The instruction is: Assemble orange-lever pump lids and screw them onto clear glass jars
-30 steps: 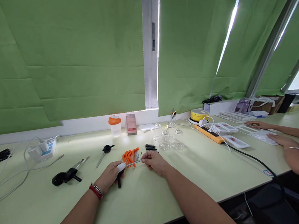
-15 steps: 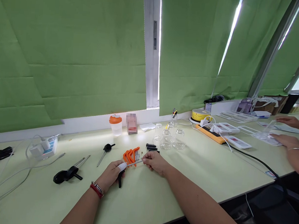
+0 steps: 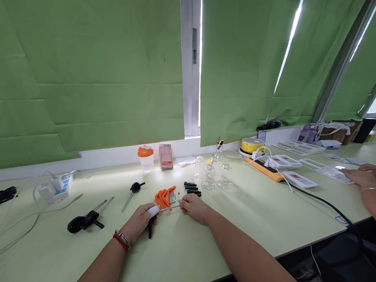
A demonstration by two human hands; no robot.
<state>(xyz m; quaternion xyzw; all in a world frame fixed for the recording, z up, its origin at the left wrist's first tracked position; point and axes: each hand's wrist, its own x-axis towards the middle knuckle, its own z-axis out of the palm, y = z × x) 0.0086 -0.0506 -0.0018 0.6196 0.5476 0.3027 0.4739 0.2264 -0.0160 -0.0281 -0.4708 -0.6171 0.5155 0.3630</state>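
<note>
My left hand (image 3: 139, 222) is closed around a black-handled tool (image 3: 150, 228) with a thin metal rod, its handle sticking out below the fingers. A white cover wraps the left thumb. My right hand (image 3: 196, 206) pinches the far end of the rod, with the fingertips hiding the tip. Just beyond the rod lie several bent orange-handled tools (image 3: 164, 197) with metal ends. Black toothed pieces (image 3: 190, 187) rest past my right hand. To the left are a black tool with a metal shaft (image 3: 135, 188) and similar black tools (image 3: 91, 218).
Several clear glasses (image 3: 208, 179) stand beyond my right hand. An orange-lidded container (image 3: 146, 158) and a blurred box (image 3: 166, 156) stand by the wall. An orange power strip (image 3: 264, 169) with cables lies right; a white one (image 3: 63, 185) left. A co-worker's hands (image 3: 365, 178) are far right.
My right hand has shifted slightly right and down along with the rod's end. My left hand stays nearly in place. The co-worker's raised hand has come down.
</note>
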